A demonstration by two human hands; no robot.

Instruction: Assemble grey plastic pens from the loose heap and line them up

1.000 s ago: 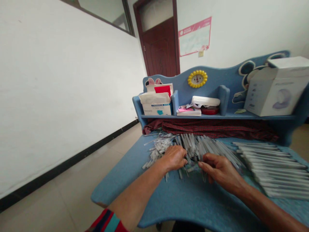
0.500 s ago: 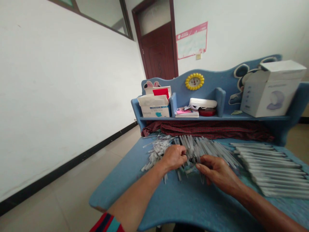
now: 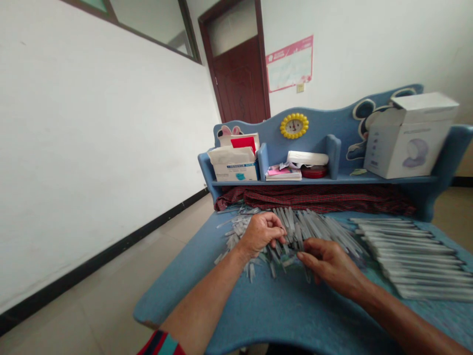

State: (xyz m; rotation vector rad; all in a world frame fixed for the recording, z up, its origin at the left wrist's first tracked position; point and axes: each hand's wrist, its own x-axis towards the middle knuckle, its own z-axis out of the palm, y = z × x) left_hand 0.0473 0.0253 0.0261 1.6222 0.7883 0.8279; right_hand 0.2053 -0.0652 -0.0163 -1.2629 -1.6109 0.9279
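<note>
The left hand (image 3: 263,232) curls in and hides whatever lies beneath it among the clear tubes (image 3: 321,228), while the right hand (image 3: 328,262) covers more of them, its grip unreadable! A striped sleeve (image 3: 163,343) is sliced by the bottom edge, the row of slim rods (image 3: 417,261) runs off right, the white box (image 3: 391,148) blocks part of the mouse figure (image 3: 364,109), and lettering on the poster (image 3: 290,64) blurs.
</note>
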